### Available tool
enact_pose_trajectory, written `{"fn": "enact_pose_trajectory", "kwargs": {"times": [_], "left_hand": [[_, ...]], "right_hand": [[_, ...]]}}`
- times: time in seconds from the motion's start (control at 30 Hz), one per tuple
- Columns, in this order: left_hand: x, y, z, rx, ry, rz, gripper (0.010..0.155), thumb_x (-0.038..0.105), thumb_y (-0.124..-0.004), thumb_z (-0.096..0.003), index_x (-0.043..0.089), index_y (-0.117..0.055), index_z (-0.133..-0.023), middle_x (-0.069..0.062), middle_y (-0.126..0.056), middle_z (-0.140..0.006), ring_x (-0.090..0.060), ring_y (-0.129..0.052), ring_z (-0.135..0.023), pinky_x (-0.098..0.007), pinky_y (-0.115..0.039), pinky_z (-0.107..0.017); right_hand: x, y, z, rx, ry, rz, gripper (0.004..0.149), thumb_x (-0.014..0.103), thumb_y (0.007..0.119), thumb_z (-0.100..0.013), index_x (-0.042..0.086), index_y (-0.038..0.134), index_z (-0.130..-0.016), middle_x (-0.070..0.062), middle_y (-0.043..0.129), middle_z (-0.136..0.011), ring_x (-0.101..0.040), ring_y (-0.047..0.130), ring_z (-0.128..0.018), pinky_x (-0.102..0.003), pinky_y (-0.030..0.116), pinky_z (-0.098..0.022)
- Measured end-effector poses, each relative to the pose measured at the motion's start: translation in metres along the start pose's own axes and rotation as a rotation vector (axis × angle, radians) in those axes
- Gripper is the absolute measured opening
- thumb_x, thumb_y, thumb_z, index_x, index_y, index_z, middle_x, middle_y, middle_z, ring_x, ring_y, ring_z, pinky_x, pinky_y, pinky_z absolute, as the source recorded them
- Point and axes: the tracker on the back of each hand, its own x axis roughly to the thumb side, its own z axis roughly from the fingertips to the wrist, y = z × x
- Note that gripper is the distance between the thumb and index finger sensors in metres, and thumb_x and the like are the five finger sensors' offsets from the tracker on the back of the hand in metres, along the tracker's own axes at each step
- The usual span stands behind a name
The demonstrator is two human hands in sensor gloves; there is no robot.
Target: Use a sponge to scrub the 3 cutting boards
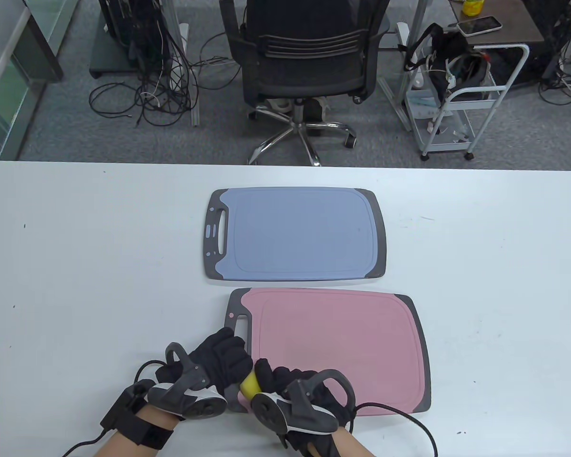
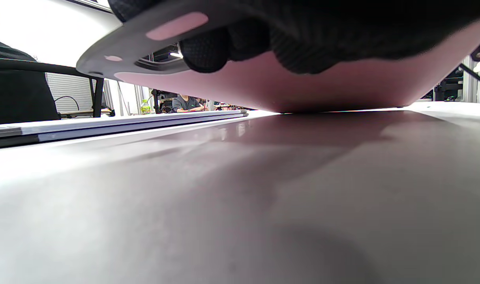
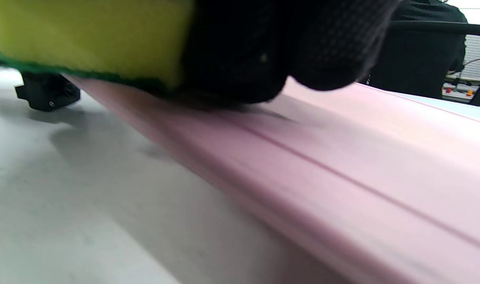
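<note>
A white table (image 1: 76, 266) fills the lower part of the table view, with grey carpet, a black office chair (image 1: 304, 62) and a white trolley (image 1: 457, 104) beyond it at 12 o'clock. A blue cutting board (image 1: 300, 233) lies flat at the middle of the table. Just beside it at 6 o'clock sits a pink cutting board (image 1: 342, 347), its grey handle end toward 9 o'clock. The left hand (image 1: 214, 366) grips that handle end, fingers (image 2: 208, 51) curled under it; the left wrist view shows the end lifted off the table while the far part rests down. The right hand (image 1: 295, 385) holds a yellow sponge (image 1: 250, 384) with a green scouring face, fingers (image 3: 240, 59) wrapped round it, pressing it onto the pink board's near corner at 7 o'clock. Only two boards are visible.
</note>
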Motion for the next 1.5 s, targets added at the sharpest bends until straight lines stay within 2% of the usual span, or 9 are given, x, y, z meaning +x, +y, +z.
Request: {"fn": "enact_pose_trajectory", "kwargs": {"times": [0.27,0.37,0.47,0.73,0.83,0.93,1.27,1.37,1.5], "left_hand": [[0.002,-0.001,-0.004,-0.031,0.000,-0.016,0.043,0.041,-0.082,-0.0585,0.027,-0.058,-0.091,0.004,-0.075,-0.091,-0.023,-0.077,-0.097,-0.056,-0.060,-0.077],[0.002,-0.001,-0.004,-0.037,0.002,-0.019,0.043,0.041,-0.081,-0.0587,0.027,-0.057,-0.092,0.004,-0.074,-0.091,-0.023,-0.077,-0.097,-0.056,-0.059,-0.077],[0.003,-0.001,-0.005,-0.035,0.001,-0.028,0.041,0.039,-0.079,-0.0598,0.026,-0.056,-0.092,0.003,-0.073,-0.091,-0.025,-0.075,-0.097,-0.057,-0.058,-0.077],[0.002,-0.001,-0.006,-0.042,0.028,-0.087,0.039,0.037,-0.076,-0.0595,0.025,-0.054,-0.090,0.003,-0.072,-0.089,-0.024,-0.075,-0.096,-0.057,-0.059,-0.076],[-0.003,0.000,-0.002,-0.027,0.056,-0.082,0.039,0.037,-0.076,-0.0591,0.025,-0.055,-0.090,0.003,-0.073,-0.089,-0.024,-0.076,-0.095,-0.057,-0.059,-0.076],[-0.008,0.000,-0.002,-0.035,0.090,-0.067,0.039,0.037,-0.077,-0.0592,0.025,-0.056,-0.090,0.003,-0.073,-0.089,-0.024,-0.076,-0.095,-0.057,-0.059,-0.075],[-0.009,0.000,-0.002,-0.069,0.103,-0.116,0.044,0.046,-0.079,-0.0576,0.029,-0.055,-0.091,0.007,-0.073,-0.091,-0.020,-0.077,-0.098,-0.054,-0.061,-0.078],[-0.004,0.000,0.001,-0.052,0.040,-0.201,0.061,0.068,-0.078,-0.0490,0.030,-0.057,-0.092,0.009,-0.077,-0.091,-0.018,-0.083,-0.096,-0.052,-0.068,-0.077],[0.006,0.013,0.006,0.176,-0.001,-0.426,0.050,0.061,-0.069,-0.0477,0.030,-0.065,-0.087,0.009,-0.085,-0.084,-0.018,-0.093,-0.088,-0.050,-0.082,-0.068]], "right_hand": [[-0.190,0.043,0.100,0.075,0.688,-0.100,0.072,0.057,0.069,-0.048,0.014,0.061,-0.105,-0.007,0.087,-0.067,-0.015,0.093,-0.040,-0.040,0.083,-0.038],[-0.217,0.048,0.118,0.131,0.808,-0.135,0.072,0.056,0.069,-0.049,0.011,0.061,-0.105,-0.009,0.087,-0.068,-0.016,0.093,-0.041,-0.040,0.082,-0.038],[-0.186,0.041,0.095,0.101,0.676,-0.038,0.072,0.055,0.067,-0.049,0.007,0.062,-0.103,-0.009,0.088,-0.066,-0.014,0.094,-0.039,-0.039,0.084,-0.037],[0.022,-0.001,-0.003,-0.075,-0.002,0.011,0.076,0.061,0.066,-0.048,0.009,0.064,-0.102,-0.005,0.089,-0.061,-0.008,0.093,-0.035,-0.034,0.086,-0.034],[0.035,-0.004,-0.009,-0.066,-0.017,0.073,0.076,0.063,0.062,-0.048,0.011,0.063,-0.103,-0.002,0.088,-0.063,-0.007,0.093,-0.036,-0.033,0.086,-0.035],[-0.002,0.005,0.006,-0.051,0.057,0.013,0.075,0.061,0.066,-0.047,0.011,0.064,-0.103,-0.004,0.089,-0.062,-0.009,0.094,-0.035,-0.035,0.086,-0.034],[-0.217,0.054,0.123,0.075,0.635,-0.048,0.074,0.059,0.067,-0.046,0.013,0.063,-0.104,-0.006,0.089,-0.065,-0.013,0.094,-0.037,-0.038,0.084,-0.035],[-0.243,0.056,0.140,0.067,0.715,-0.079,0.073,0.057,0.073,-0.045,0.012,0.065,-0.103,-0.008,0.089,-0.065,-0.016,0.094,-0.038,-0.040,0.083,-0.036],[-0.262,0.056,0.151,0.032,0.734,-0.042,0.074,0.058,0.072,-0.045,0.014,0.065,-0.103,-0.006,0.089,-0.067,-0.014,0.094,-0.039,-0.039,0.083,-0.038]]}}
